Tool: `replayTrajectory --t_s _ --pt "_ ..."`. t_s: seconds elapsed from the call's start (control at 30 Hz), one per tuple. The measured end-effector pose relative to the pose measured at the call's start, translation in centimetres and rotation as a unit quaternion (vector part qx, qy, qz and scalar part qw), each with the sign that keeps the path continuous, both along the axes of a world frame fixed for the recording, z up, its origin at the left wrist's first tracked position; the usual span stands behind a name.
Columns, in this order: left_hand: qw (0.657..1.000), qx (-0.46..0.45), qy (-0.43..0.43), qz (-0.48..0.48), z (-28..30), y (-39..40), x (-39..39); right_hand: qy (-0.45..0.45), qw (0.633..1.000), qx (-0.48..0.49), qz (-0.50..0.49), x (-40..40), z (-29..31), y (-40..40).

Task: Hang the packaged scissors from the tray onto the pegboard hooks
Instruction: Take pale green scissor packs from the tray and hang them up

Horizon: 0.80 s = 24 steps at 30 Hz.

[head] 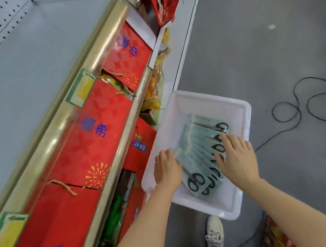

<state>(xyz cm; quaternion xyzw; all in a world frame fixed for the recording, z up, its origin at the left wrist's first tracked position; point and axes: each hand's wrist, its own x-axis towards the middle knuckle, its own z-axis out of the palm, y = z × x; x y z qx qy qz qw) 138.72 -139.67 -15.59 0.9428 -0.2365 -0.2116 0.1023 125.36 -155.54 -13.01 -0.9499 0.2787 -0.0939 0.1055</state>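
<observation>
Hands flat, fingers spread: left hand [167, 169], right hand [236, 154] on scissors packs [198, 156]; print unreadable.

A fanned stack of packaged scissors [200, 158] is pressed from both sides by the left hand [167, 170] and right hand [237, 157] inside the white tray [238, 108] on the floor.

The left hand [167, 170] and right hand [236, 154] cover part of the packaged scissors [199, 156] — lower packs hidden beneath upper ones.
</observation>
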Motion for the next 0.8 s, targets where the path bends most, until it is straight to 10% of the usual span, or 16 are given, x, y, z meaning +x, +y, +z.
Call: replayTrajectory --t_s 0.17,0.3,0.8 --pt "0.934 0.025 0.27 0.231 -7.8 -2.9 -0.3 0.039 0.999 0.015 0.018 -0.5 -5.5 -0.5" --pt "0.876 0.037 0.304 0.374 -11.1 -4.0 -0.7 0.049 0.998 0.026 0.019 -0.3 -7.7 -0.3" --pt "0.959 -0.102 0.13 0.231 -7.4 -3.3 3.2 0.123 0.971 0.194 -0.062 3.8 -12.9 2.7"
